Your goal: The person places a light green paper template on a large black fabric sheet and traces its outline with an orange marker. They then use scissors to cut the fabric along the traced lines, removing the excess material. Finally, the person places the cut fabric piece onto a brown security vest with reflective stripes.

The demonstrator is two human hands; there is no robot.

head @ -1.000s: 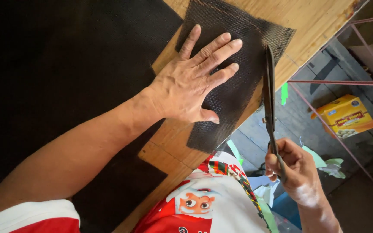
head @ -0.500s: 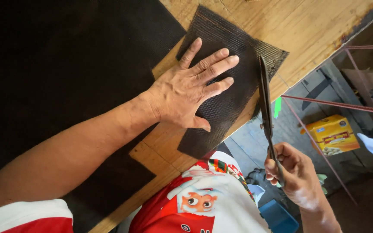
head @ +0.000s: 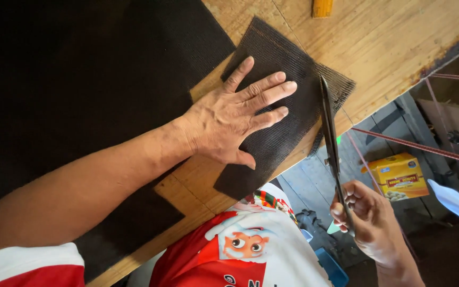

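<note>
Head camera shows my right hand (head: 370,220) closed around the handles of the scissors (head: 331,143), blades nearly shut at the mesh's edge. My left hand (head: 235,119) lies flat, fingers spread, pinning the black mesh piece (head: 288,64) so it can't slide on the wooden table (head: 399,37). Beyond, a yellow box (head: 399,178) sits below the table; nothing blocks the blades.

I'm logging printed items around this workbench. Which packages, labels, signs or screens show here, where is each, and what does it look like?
Yellow box: on the floor below the table edge, right of the scissors; rectangular carton, yellow with a dark red panel and a small picture.
Yellow ruler end: on the wooden table at the top edge; flat yellow strip, mostly out of frame.
No signs or screens show.
</note>
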